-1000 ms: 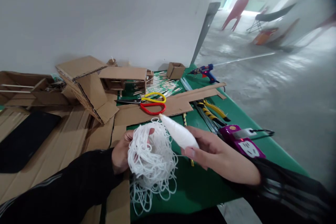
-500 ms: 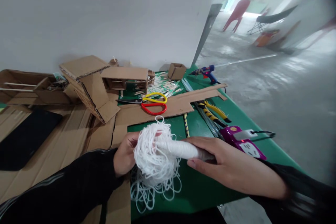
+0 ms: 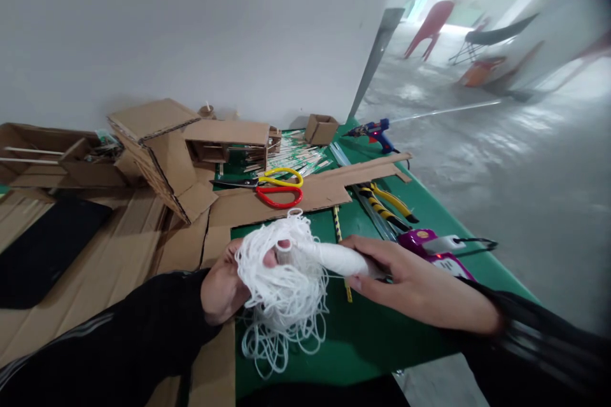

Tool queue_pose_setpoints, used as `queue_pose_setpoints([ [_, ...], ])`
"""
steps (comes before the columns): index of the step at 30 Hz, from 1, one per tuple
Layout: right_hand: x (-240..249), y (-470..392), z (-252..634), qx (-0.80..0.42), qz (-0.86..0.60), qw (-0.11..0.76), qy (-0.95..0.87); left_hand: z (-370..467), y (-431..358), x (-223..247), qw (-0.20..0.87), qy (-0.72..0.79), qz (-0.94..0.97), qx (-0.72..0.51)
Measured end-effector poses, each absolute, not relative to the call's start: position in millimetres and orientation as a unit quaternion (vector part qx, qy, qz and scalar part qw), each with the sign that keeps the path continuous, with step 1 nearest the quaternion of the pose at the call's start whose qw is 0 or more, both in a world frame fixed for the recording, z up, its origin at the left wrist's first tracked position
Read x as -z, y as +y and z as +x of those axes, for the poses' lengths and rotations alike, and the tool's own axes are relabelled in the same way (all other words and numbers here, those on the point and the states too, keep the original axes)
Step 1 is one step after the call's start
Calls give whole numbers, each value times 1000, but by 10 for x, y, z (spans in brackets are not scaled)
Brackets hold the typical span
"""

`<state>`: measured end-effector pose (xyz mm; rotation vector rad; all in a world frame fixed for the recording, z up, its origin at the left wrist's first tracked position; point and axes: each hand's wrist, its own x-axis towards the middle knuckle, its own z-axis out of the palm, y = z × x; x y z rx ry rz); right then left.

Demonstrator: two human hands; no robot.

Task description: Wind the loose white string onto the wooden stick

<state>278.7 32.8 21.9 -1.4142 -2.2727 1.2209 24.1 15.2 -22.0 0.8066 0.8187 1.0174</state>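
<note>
A loose bundle of white string [image 3: 281, 286] hangs from my left hand [image 3: 224, 284], whose fingers are closed in it and partly hidden by the loops. My right hand [image 3: 405, 273] is wrapped round the far end of a white string-wound tube [image 3: 341, 256]. The tube lies across the bundle, and its hollow near end sits among the strands by my left fingertips. Just behind the bundle, red-and-yellow-handled scissors [image 3: 279, 187] rest on a flat cardboard strip [image 3: 319, 194]. Below, lower loops of string trail over the green tabletop [image 3: 363, 337].
Along the back stand cardboard boxes [image 3: 167, 152] beside scattered thin sticks [image 3: 300, 152]. At right are a blue glue gun [image 3: 379, 132], yellow-and-black pliers [image 3: 394, 203] and a purple power strip [image 3: 420, 241]. A black flat panel [image 3: 52, 251] lies at left. The table's right edge drops to the floor.
The tube's near end has tipped so its hollow opening shows. My right hand has shifted slightly up, and the string bundle has moved a little left and turned.
</note>
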Motion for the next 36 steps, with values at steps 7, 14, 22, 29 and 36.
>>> queue_pose_setpoints([
  [7,-268,284,2743,-404,-458,96,-786,217,166,361,720,347,380,-466],
  [14,-360,308,2663,-322,-447,80,-831,184,200,259,637,342,542,-428],
  [22,-375,337,2382,-288,-409,33,-865,255,141,133,421,411,751,-299],
  [29,-312,375,2224,-339,-400,38,-851,213,106,168,304,448,805,-240],
  [36,-188,312,2101,-224,-480,60,-846,235,100,182,215,492,816,-213],
])
